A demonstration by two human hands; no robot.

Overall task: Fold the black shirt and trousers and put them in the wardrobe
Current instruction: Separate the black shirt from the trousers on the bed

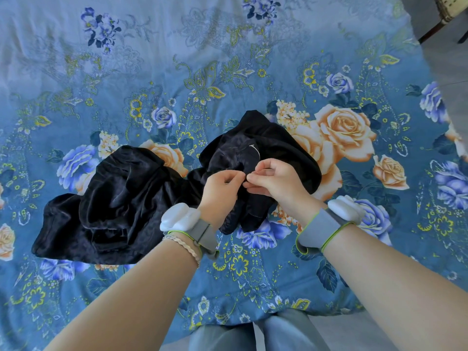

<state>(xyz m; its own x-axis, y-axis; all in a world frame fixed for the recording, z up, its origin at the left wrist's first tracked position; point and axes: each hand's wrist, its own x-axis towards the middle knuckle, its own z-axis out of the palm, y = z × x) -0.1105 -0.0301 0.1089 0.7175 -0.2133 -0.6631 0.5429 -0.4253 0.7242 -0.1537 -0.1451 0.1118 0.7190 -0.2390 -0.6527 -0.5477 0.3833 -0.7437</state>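
Left hand (220, 188) & right hand (274, 179) grips pinch right black heap (273, 138); 2nd black heap (114, 198) touches it at left; floral bedsheet (228, 72) under; chair (447, 19) far corner.

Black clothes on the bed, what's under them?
The flowery blue bedsheet shows all around the black clothes and likely runs beneath; anything else there is covered.

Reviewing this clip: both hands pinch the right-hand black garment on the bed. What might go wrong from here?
1. The left hand and right hand pinch one small spot of the crumpled right black garment; lifted from there, it may stay bunched instead of spreading flat.
2. It seems to touch the left black garment, which could get dragged along.
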